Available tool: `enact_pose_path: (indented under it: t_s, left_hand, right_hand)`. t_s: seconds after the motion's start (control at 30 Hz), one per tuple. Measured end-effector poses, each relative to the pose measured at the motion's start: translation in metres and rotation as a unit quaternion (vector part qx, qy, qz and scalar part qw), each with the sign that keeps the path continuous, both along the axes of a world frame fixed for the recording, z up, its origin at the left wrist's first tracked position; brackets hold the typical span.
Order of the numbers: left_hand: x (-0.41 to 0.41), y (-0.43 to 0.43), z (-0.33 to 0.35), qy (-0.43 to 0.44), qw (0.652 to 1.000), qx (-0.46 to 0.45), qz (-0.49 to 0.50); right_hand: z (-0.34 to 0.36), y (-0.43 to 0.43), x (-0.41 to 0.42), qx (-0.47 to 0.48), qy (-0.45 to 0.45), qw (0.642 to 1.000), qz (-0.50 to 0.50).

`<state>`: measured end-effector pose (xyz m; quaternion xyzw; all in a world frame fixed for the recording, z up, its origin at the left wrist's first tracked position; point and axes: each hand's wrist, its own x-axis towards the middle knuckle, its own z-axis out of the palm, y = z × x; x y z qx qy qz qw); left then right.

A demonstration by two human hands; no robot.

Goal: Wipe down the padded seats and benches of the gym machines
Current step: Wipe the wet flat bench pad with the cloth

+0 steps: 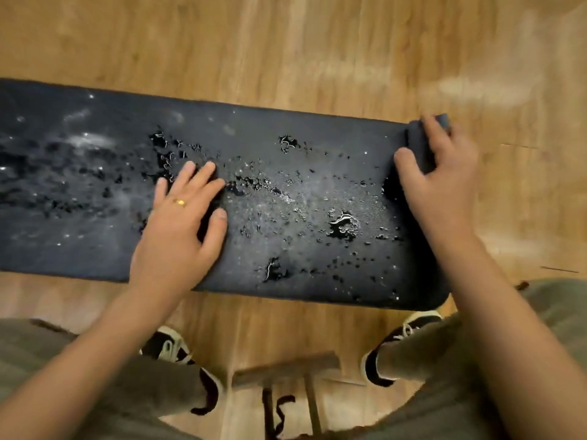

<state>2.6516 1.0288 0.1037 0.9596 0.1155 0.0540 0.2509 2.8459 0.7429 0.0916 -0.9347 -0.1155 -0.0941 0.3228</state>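
— What takes up most of the view?
— A wooden floor (286, 42). Across it lies a black padded bench (95, 249), which the person stands right against.
— And the hands?
— The left hand (181, 236) lies flat on the padding with its fingers straight. The right hand (441, 182) grips a dark cloth (417, 141) at the bench's right end.
— Anything smaller?
— Water droplets (343, 222) bead the top, and there's a gold ring (180, 203) on a left finger.
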Motion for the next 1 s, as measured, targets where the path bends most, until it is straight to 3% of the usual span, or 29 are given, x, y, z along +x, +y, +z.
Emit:
enact_pose_path:
  t_s: [0.17,0.4,0.53,0.87,1.0]
  left_hand:
    - [-0.005,0.004,-0.009,-0.044,0.999,-0.003,0.001]
    - [-0.008,0.002,-0.007,-0.032,0.999,0.032,-0.005]
    - [-0.012,-0.003,-0.001,-0.029,0.999,0.032,-0.004]
    - [-0.011,-0.006,0.003,-0.036,0.999,0.024,0.015]
    - [-0.008,-0.004,-0.001,-0.037,0.999,0.020,0.015]
  right_hand:
    - [-0.006,0.000,0.003,-0.057,-0.031,0.998,0.012]
    - [0.026,-0.024,0.014,0.071,0.099,0.992,-0.027]
    - [0.029,-0.033,0.009,-0.010,0.134,0.991,0.020]
    - [0.009,-0.020,-0.053,-0.098,0.054,0.994,-0.001]
    - [0.010,-0.013,-0.013,-0.092,0.045,0.994,0.026]
